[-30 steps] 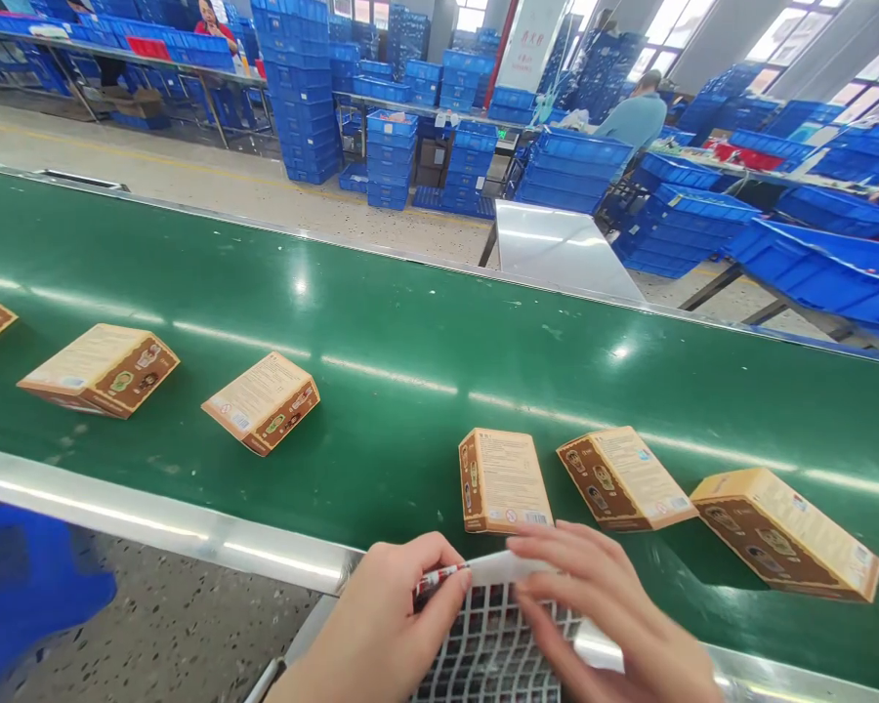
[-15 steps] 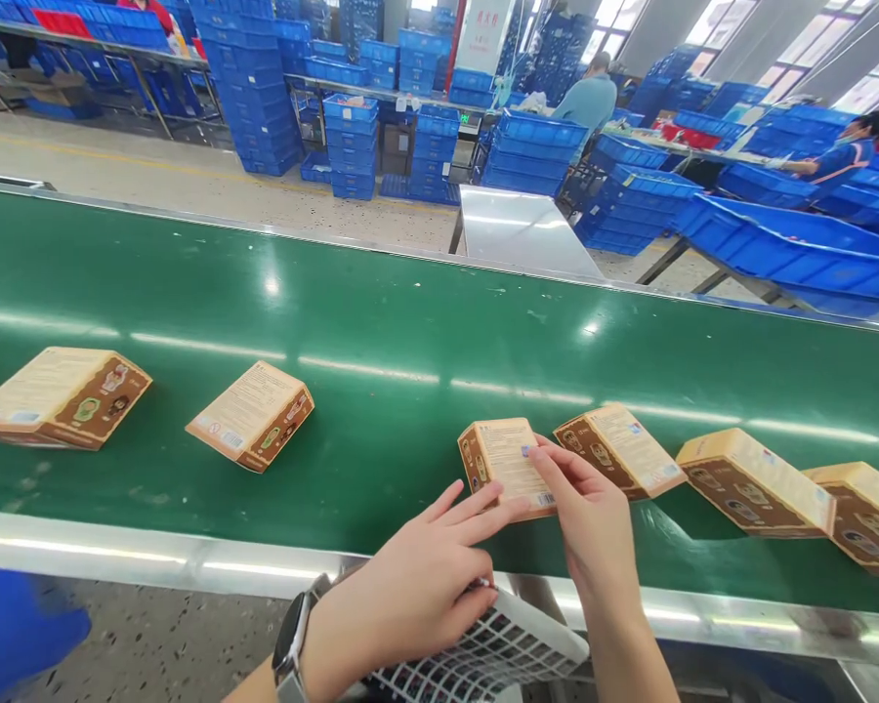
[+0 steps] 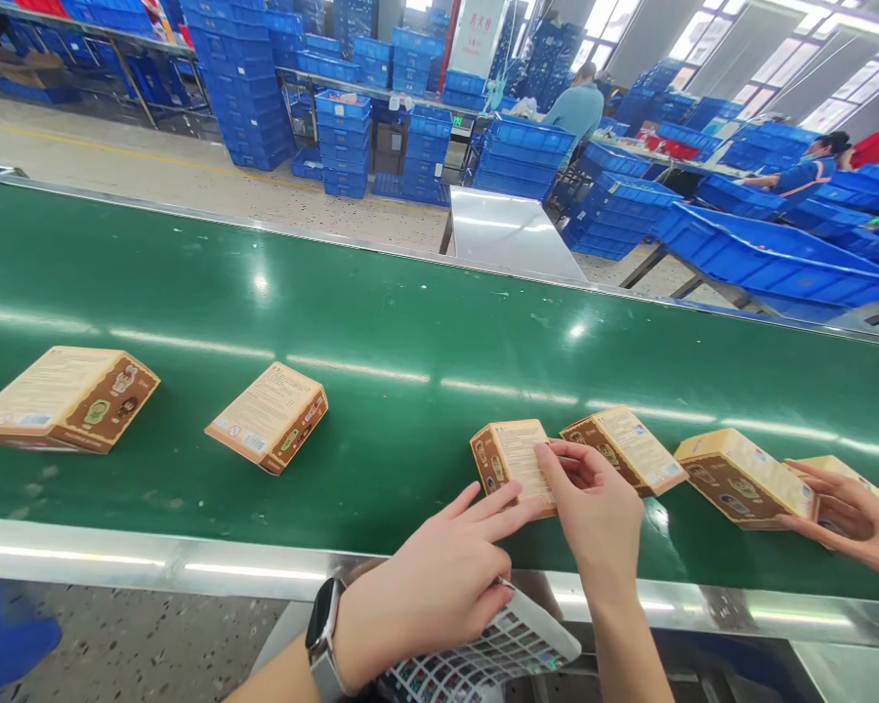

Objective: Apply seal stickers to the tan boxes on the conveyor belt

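A cream-and-brown printed carton (image 3: 520,444) lies on the green conveyor belt in front of me. My left hand (image 3: 446,566) reaches over its near side, with the index and middle fingers stretched onto its top. Lower down, the thumb and curled fingers of that hand pinch a white gridded sticker sheet (image 3: 517,640) bearing small coloured prints. My right hand (image 3: 601,508) is closed, with thumb and fingertips pressed on the carton's top at its right side. Those fingertips cover whatever lies under them. Just beyond them sits another carton (image 3: 622,449) with a small blue-and-red sticker on top.
Another person's hand (image 3: 857,517) touches a carton (image 3: 739,488) at the right. Two more cartons, one far left (image 3: 59,391) and one nearer (image 3: 271,410), rest on the belt (image 3: 381,312). Beyond its metal edge stand a steel table (image 3: 509,229) and stacked blue crates (image 3: 238,88).
The other person's hand has come in from the right onto the cartons there. My right fingertips now cover the small blue sticker that showed on my carton. Both my hands stay at that carton.
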Available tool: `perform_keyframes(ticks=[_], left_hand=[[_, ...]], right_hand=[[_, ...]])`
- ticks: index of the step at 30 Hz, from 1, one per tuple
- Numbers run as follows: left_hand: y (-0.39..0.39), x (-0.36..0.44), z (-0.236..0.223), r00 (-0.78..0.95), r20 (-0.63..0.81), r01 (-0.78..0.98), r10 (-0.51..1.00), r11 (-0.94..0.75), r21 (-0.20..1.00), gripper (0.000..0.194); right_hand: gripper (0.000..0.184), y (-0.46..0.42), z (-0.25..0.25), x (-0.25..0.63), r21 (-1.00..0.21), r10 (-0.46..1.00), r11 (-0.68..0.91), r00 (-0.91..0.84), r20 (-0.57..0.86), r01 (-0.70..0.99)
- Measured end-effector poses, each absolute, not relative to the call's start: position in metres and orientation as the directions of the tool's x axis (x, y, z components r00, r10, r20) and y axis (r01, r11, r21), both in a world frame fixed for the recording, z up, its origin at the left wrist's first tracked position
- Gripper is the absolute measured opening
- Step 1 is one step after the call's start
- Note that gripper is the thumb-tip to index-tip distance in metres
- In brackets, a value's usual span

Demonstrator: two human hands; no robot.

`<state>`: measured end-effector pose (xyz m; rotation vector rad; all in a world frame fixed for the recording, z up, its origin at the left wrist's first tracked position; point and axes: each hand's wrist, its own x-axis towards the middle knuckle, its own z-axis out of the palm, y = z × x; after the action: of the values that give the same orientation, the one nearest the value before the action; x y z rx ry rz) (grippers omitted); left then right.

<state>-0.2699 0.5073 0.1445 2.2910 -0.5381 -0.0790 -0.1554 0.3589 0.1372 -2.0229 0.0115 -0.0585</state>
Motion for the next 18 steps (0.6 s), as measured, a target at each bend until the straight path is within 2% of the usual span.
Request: perform_keyframes(ticks=[4, 7, 9, 10, 12, 14, 15, 16, 18], left_hand=[[0.500, -0.262, 0.136, 0.898, 0.149, -0.392, -0.415, -0.598, 0.699, 0.024], [0.497, -0.262, 0.133, 0.903, 0.190, -0.390, -0.384, -0.554, 0.735, 0.020], [0.500, -0.267, 0.136, 0.933, 0.172, -0.320, -0.315, -0.511, 0.798, 0.014], [0.503, -0.271, 0.139, 0.958, 0.121, -0.240, -0.261, -0.491, 0.838, 0.012], [0.510, -0.281, 0.148, 0.988, -0.040, -0.028, -0.147, -0.432, 0.902, 0.014], [0.519, -0.292, 0.157, 0.984, -0.166, 0.134, -0.069, -0.334, 0.933, 0.019], [0.524, -0.296, 0.161, 0.979, -0.197, 0.175, -0.050, -0.282, 0.943, 0.020], [0.528, -0.301, 0.165, 0.976, -0.213, 0.199, -0.037, -0.233, 0.952, 0.021], [0.535, -0.308, 0.168, 0.969, -0.248, 0.242, -0.011, -0.175, 0.954, 0.022]], right_hand=[[0.052, 0.353, 0.139, -0.143, -0.840, -0.119, -0.538, 0.980, 0.158, 0.070], [0.042, 0.344, 0.147, -0.139, -0.804, -0.144, -0.584, 0.960, 0.241, 0.114], [0.037, 0.337, 0.157, -0.148, -0.744, -0.090, -0.638, 0.941, 0.325, 0.196], [0.036, 0.334, 0.163, -0.155, -0.696, -0.014, -0.666, 0.929, 0.370, 0.268], [0.029, 0.329, 0.172, -0.173, -0.599, 0.308, -0.630, 0.867, 0.392, 0.494], [0.020, 0.330, 0.175, -0.189, -0.544, 0.668, -0.425, 0.656, 0.351, 0.724], [0.017, 0.333, 0.174, -0.196, -0.535, 0.776, -0.310, 0.534, 0.335, 0.786], [0.017, 0.336, 0.172, -0.200, -0.532, 0.836, -0.223, 0.441, 0.327, 0.817], [0.018, 0.343, 0.167, -0.205, -0.535, 0.859, -0.162, 0.386, 0.338, 0.829]])
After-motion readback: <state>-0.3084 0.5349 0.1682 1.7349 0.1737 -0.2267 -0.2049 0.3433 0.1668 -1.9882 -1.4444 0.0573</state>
